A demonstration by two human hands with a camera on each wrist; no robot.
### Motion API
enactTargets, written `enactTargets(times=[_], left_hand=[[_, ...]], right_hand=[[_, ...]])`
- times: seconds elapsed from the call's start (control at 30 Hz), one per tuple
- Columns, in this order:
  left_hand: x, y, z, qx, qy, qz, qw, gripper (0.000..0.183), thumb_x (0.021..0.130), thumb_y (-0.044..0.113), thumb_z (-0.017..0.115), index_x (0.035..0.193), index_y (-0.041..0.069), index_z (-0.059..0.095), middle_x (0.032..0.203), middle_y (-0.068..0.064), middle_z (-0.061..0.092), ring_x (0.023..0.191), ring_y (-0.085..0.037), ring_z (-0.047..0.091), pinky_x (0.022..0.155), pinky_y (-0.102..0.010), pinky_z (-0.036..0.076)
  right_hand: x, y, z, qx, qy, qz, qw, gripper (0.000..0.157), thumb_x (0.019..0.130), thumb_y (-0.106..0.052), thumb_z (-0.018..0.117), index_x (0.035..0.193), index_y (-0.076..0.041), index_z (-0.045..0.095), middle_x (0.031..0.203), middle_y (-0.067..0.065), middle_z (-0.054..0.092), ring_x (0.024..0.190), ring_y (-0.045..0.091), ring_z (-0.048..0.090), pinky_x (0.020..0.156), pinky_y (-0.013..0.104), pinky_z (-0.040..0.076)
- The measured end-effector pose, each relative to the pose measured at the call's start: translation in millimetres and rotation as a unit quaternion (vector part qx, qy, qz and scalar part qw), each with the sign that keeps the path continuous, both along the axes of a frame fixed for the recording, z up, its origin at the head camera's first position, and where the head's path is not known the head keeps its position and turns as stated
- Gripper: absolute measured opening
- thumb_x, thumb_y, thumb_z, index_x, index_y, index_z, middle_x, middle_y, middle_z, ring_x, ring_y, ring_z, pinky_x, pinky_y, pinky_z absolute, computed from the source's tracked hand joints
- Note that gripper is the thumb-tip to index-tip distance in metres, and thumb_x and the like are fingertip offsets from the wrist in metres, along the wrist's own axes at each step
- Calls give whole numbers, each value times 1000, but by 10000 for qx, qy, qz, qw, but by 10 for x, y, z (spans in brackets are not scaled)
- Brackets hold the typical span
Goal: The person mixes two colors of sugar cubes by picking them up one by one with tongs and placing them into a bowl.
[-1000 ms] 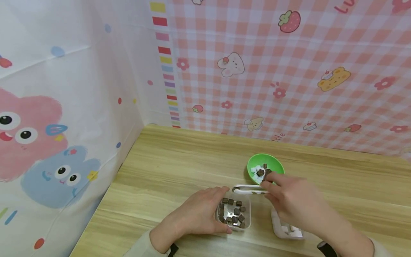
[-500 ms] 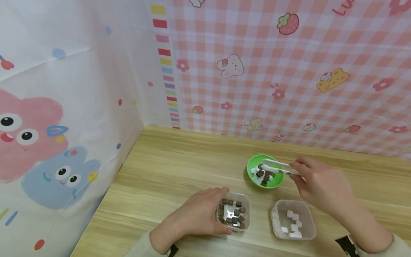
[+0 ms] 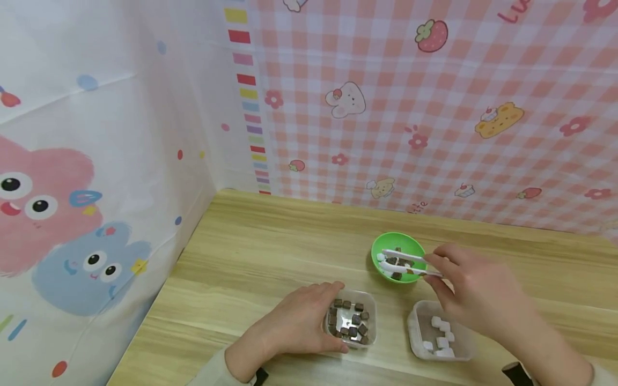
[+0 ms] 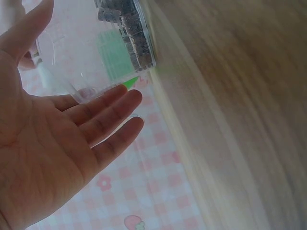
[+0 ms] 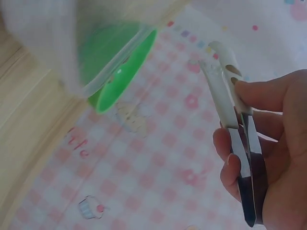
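Note:
My left hand holds a clear plastic container of brown cubes, thumb and fingers on opposite sides. In the left wrist view, the fingers lie fairly straight against the container's edge. White-tipped metal tongs are gripped in my right hand. Their two tips are apart above the green bowl, which contains brown and white cubes. Whether the tips touch any cube I cannot tell. In the right wrist view, no cube is visible between the tongs' arms.
A second plastic container with several white cubes stands under and beside my right forearm. All sit on a wood-grain table. Behind is a pink checked cloth; a white printed cloth hangs on the left.
My right hand moved right from above the white-cube container, swinging the tongs round over the green bowl; the tips then shifted slightly left and down. My left hand stayed on its container.

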State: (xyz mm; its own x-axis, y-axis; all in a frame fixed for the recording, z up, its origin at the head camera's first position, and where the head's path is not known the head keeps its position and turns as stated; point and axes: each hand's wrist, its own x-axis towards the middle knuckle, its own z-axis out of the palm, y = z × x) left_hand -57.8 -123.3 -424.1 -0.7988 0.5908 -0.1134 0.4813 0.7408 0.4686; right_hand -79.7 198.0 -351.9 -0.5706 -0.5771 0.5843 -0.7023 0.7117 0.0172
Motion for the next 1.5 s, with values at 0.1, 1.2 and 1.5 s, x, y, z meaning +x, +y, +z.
enactTargets(times=[0.1, 1.2, 1.5], left_hand=[[-2, 1, -4, -4, 37, -7, 10000, 107, 78, 63, 85, 158, 10, 40, 155, -7, 53, 140, -25, 52, 116, -45, 42], [-7, -2, -6, 25, 143, -34, 9999, 104, 77, 62, 86, 156, 11, 42, 148, -5, 58, 131, -21, 57, 111, -43, 47], [-6, -6, -6, 60, 207, -65, 9997, 103, 77, 62, 86, 155, 11, 43, 147, -5, 59, 130, -21, 58, 109, -42, 48]], right_hand=[[74, -97, 28, 40, 24, 213, 9998, 59, 109, -45, 35, 101, -6, 79, 96, 1, 70, 59, 9, 59, 44, 24, 41], [327, -823, -283, 1762, -400, 520, 9822, 24, 63, -11, 75, 85, -3, 69, 76, 1, 53, 63, 19, 50, 49, 28, 41], [352, -894, -289, 1914, -295, 431, 9801, 27, 59, -16, 79, 79, -2, 67, 73, 2, 50, 61, 20, 49, 46, 29, 38]])
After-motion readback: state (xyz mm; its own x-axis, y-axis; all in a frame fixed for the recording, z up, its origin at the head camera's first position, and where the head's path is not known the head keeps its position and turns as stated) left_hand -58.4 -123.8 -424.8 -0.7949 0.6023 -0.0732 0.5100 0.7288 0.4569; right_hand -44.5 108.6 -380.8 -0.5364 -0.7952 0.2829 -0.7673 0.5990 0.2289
